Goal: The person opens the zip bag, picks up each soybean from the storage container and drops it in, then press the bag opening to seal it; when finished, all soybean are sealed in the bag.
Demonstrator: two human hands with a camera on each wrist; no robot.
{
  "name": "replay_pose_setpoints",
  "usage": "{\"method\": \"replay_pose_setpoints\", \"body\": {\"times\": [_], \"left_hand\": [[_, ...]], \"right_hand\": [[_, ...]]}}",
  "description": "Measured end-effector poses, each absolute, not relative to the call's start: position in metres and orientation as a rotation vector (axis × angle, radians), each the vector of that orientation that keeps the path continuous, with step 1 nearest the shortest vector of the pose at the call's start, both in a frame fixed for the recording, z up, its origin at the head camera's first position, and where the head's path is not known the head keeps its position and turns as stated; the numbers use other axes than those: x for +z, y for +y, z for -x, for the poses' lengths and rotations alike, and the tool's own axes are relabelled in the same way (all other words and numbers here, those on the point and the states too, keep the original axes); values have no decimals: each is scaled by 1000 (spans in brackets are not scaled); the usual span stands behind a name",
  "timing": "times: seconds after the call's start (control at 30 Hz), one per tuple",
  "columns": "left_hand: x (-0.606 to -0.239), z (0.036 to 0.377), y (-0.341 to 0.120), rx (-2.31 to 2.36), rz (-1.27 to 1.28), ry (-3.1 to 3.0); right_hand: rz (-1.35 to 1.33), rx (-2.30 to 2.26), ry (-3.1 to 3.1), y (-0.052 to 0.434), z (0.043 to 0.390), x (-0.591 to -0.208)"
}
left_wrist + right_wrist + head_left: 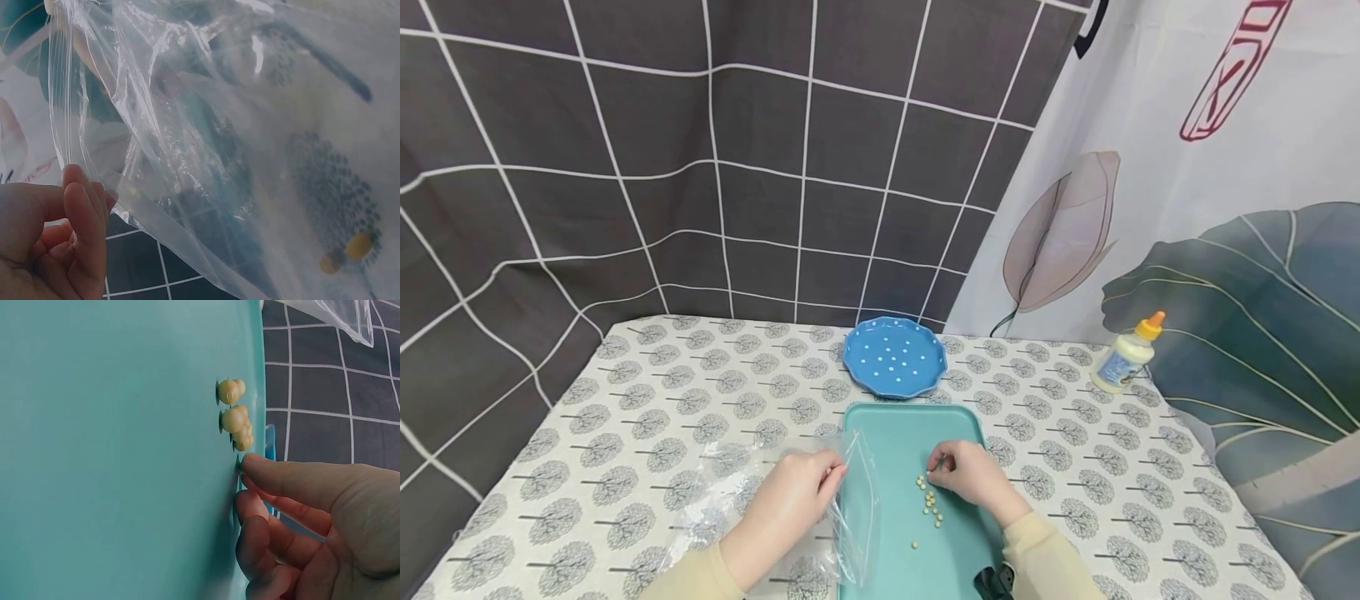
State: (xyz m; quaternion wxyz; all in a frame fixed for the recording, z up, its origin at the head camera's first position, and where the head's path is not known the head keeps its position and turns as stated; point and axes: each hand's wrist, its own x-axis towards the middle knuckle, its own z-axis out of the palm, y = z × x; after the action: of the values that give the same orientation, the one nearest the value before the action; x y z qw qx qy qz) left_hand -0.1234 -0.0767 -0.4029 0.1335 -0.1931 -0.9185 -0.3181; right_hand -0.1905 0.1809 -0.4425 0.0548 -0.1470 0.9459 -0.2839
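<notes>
1. We're at a table (pixel 625 400) covered in a tree-print cloth, with a dark grid-pattern curtain (pixel 700 167) behind it and a leaf-print curtain (pixel 1187 208) off to the right.

2. In front of us sits a teal tray (pixel 895 433), and just past its far edge there's a blue dotted plate (pixel 895 357). A small glue bottle (pixel 1127 354) with an orange cap stands well apart, near the right curtain.

3. A loose bunch of pale yellow beans (pixel 929 504) lies on the tray, a bit right of its middle, with one stray bean nearer us.

4. Our left hand (pixel 790 500) pinches the top edge of a clear zip bag (pixel 850 500) between thumb and fingers. The bag stands up over the tray's left edge, and the rest of it is crumpled on the cloth to the left.

5. Through the left wrist view we see the plastic up close, and there are a couple of beans (pixel 350 250) showing through it, though we can't tell if they're inside the bag or behind it.

6. Our right hand (pixel 970 475) is down on the tray right at the far end of the bean bunch, fingertips (pixel 250 464) narrowed together against the tray surface. Whether there's a bean pinched in there, we honestly can't tell; the fingers hide it.
</notes>
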Motion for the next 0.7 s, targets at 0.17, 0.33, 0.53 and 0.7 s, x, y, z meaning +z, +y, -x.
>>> {"method": "replay_pose_setpoints", "body": {"times": [0.17, 0.33, 0.53, 0.7], "left_hand": [[-404, 123, -77, -913, 562, -2658], [-404, 123, -76, -906, 562, -2655], [-404, 123, -76, -914, 557, -2664], [-403, 123, -75, -915, 554, -2664]], "right_hand": [[470, -847, 2877, 179, 191, -443], [458, -845, 2885, 178, 191, -444], [458, -858, 2874, 177, 188, -442], [458, -886, 2860, 174, 187, -438]]}}
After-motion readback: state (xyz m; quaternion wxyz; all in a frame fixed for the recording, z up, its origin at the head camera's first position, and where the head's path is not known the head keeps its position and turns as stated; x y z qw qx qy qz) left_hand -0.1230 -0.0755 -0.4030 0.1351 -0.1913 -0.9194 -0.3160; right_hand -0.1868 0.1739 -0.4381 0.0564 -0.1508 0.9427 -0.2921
